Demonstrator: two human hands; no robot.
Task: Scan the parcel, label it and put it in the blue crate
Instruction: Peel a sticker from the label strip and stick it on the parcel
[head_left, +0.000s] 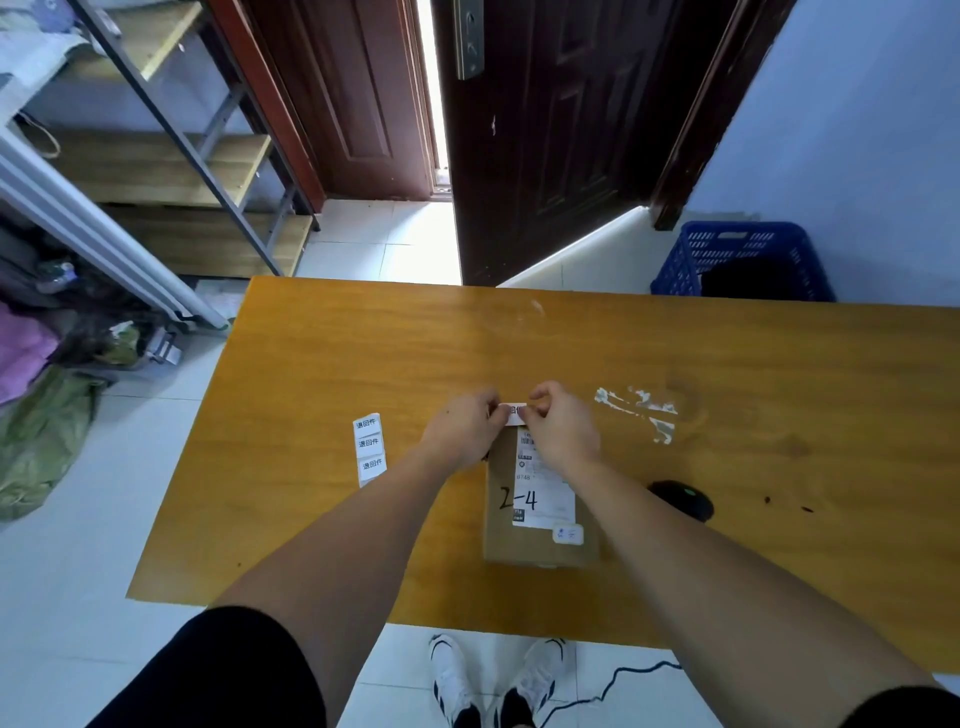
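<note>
A brown cardboard parcel (540, 540) lies flat on the wooden table (337, 364), with a white shipping label and "2-4" handwritten on it. My left hand (465, 428) and my right hand (563, 426) are both above the parcel's far end. Between their fingertips they pinch a small white printed label (515, 414). A strip of the same white labels (370, 448) lies on the table left of my left hand. The blue crate (743, 260) stands on the floor beyond the table's far right side.
A black scanner (681, 499) lies on the table right of the parcel. Torn white tape residue (641, 410) marks the tabletop. A dark door (545, 130) stands ajar behind the table. Metal shelving (182, 156) and bags fill the left side.
</note>
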